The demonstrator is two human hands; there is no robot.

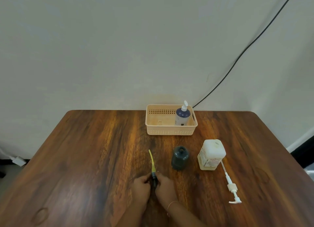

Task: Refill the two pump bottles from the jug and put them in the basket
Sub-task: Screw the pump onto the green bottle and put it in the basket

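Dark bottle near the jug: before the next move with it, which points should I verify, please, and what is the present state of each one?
1. The dark bottle stands upright, neck open: ok.
2. The black pump with its yellow tube is off the bottle, held by the left hand and the right hand: ok.
3. The jug is upright, the white pump lying beside it: ok.
4. Liquid level in the dark bottle: cannot tell.
5. The basket has free room beside the blue bottle: ok.
6. Both bottles in the basket: not ok, only the blue one.
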